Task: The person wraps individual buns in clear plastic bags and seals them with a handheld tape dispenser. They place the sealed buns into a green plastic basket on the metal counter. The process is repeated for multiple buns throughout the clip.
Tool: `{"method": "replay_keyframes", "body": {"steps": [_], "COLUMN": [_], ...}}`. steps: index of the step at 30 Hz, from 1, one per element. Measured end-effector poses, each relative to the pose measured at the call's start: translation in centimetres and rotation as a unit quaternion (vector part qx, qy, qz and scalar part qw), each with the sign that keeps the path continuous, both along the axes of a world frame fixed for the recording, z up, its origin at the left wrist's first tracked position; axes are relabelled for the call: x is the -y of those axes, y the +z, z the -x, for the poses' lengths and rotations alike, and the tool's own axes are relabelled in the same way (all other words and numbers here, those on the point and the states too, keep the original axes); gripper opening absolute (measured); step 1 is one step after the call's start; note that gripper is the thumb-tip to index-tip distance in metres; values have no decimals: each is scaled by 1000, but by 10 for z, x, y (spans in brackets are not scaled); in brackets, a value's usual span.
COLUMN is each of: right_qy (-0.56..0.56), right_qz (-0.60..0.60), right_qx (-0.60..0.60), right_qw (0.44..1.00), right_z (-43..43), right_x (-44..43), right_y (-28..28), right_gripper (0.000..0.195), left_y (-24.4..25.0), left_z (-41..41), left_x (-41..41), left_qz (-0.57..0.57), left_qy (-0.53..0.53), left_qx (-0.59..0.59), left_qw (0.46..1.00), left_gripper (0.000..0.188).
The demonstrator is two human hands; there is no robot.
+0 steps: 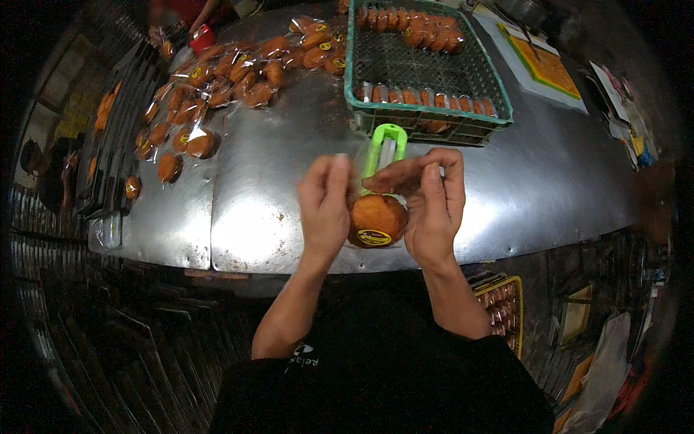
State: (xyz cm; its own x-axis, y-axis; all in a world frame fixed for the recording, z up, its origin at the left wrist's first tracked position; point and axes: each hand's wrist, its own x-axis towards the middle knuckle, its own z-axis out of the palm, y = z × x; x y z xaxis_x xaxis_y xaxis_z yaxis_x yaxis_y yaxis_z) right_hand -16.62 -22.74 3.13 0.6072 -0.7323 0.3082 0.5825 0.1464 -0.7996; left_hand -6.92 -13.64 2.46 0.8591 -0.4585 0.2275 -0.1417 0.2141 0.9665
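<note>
A round brown baked bun [378, 219] in clear film with a yellow oval label lies between my hands near the table's front edge. At its left is my left hand [328, 203], thumb and fingertips together near the film's upper part; the film there is blurred. My right hand [436, 203] is at the bun's right, its thumb against the curled fingers; whether film is pinched there is hard to see. Just beyond the bun stands a bright green tape dispenser [387, 149], partly behind my right fingers.
Many wrapped buns [233, 70] spread over the metal table [282, 163] at the left. A green plastic crate [428, 108] beyond the dispenser holds rows of wrapped buns. A person's hand [160, 40] shows at the upper left. Dark racks [124, 119] stand left; a yellow crate [519, 314] sits below right.
</note>
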Motion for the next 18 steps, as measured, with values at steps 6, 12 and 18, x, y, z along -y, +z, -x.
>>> {"method": "replay_keyframes", "body": {"steps": [6, 12, 18], "right_qy": [-80, -256, -83], "right_qz": [85, 530, 372], "right_qx": [-46, -113, -238], "right_qw": [992, 801, 894], "right_z": [-41, -89, -134], "right_x": [-29, -63, -106], "right_y": [-11, -6, -22], "right_gripper": [18, 37, 33], "left_y": [7, 14, -18], "left_z": [-10, -72, -128], "left_x": [-22, -63, -94], "left_qz": [59, 84, 16], "left_qy": [54, -71, 51], "left_qx": [190, -223, 246], "left_qw": [979, 969, 968], "left_gripper": [30, 23, 15]}}
